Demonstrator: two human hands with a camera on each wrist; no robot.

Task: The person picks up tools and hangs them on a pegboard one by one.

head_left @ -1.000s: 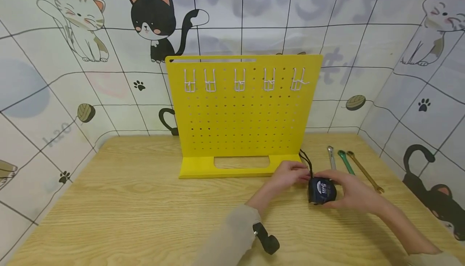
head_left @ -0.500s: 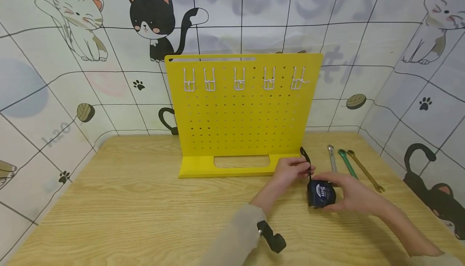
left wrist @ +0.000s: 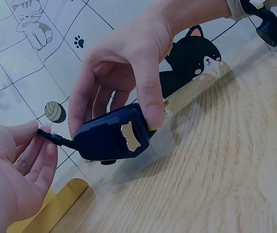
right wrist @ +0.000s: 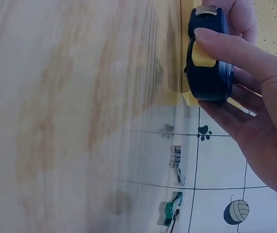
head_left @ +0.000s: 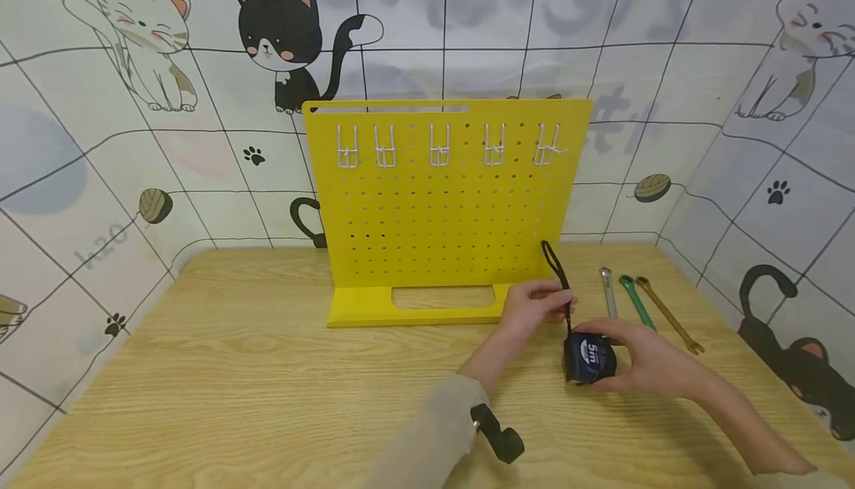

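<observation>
A dark blue tape measure (head_left: 590, 358) marked 5m is gripped by my right hand (head_left: 657, 359), thumb on one side and fingers on the other. In the right wrist view the thumb lies by the yellow button (right wrist: 203, 54) of the tape measure. My left hand (head_left: 531, 309) pinches the black wrist strap (head_left: 558, 270) near where it joins the case; the strap's loop stands up above the fingers. The left wrist view shows the strap between thumb and fingertips, with the tape measure (left wrist: 111, 133) held just above the wooden table.
A yellow pegboard (head_left: 441, 214) stands behind the hands, with several white wire hooks (head_left: 439, 146) along its top. To the right lie a silver wrench (head_left: 608, 292), a green wrench (head_left: 637, 300) and a gold wrench (head_left: 669, 314). Patterned walls close off the back and sides.
The strap's loop has risen and now stands up above my left fingers. The tape measure has shifted slightly toward me, with my right hand still holding it.
</observation>
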